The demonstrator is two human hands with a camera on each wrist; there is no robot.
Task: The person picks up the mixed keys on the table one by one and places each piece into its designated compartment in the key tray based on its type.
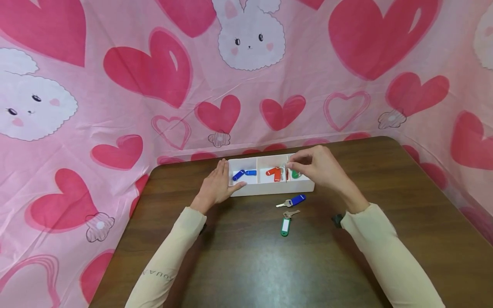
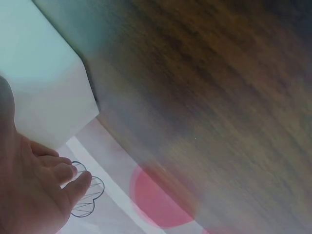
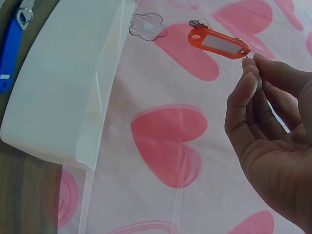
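Note:
My right hand (image 1: pixel 321 167) pinches a key tag by its metal end between thumb and fingertips. In the right wrist view this orange tag (image 3: pixel 219 44) with a white label sticks out past the fingers. The hand is over the right part of a white divided box (image 1: pixel 277 188). My left hand (image 1: pixel 215 185) lies against the box's left end, fingers straight and thumb along the front rim. Blue key tags (image 1: pixel 239 175) lie in the left compartment, orange-red tags (image 1: pixel 277 174) in the middle one, and a green tag (image 1: pixel 295 174) in the right one.
In front of the box, a blue tag (image 1: pixel 298 199) with a key and a green tag (image 1: pixel 285 227) with a key lie on the brown wooden table (image 1: pixel 239 256). A pink heart-patterned cloth (image 1: pixel 246 85) hangs close behind the box.

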